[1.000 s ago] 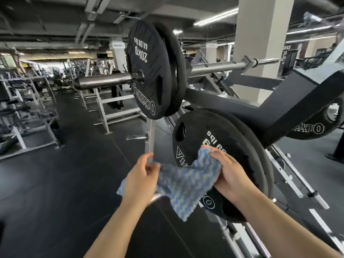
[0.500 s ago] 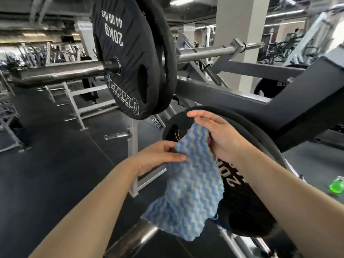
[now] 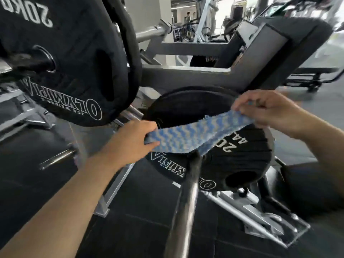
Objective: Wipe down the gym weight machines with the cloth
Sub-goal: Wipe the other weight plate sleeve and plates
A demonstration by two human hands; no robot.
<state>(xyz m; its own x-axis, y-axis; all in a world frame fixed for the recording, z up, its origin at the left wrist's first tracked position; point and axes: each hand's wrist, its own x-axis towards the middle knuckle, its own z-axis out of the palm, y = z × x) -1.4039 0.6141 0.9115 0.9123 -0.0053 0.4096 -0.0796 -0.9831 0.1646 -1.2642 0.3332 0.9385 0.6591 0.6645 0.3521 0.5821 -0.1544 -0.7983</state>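
Head view, single wide-angle camera, worn on the person's head. Faces forward and down over both forearms, which enter from the bottom edge. Very near the weight machine: lower weight plate (image 3: 232, 161) fills centre frame, upper weight plate (image 3: 70, 58) looms large at top left, chrome bar (image 3: 184, 207) runs up from the bottom edge. Edges curve and blur. Gym floor (image 3: 28, 174) below; far equipment at top right. No second view.

Dark rubber floor (image 3: 37, 183), laid in large tiles with faint seams. Resting directly on it: the grey steel base rails of the weight machine frame (image 3: 251, 207) at lower right, and a pale upright post foot (image 3: 104, 207) at centre-left. Farther machine bases (image 3: 312, 81), blurred, apparently stand on the same floor.
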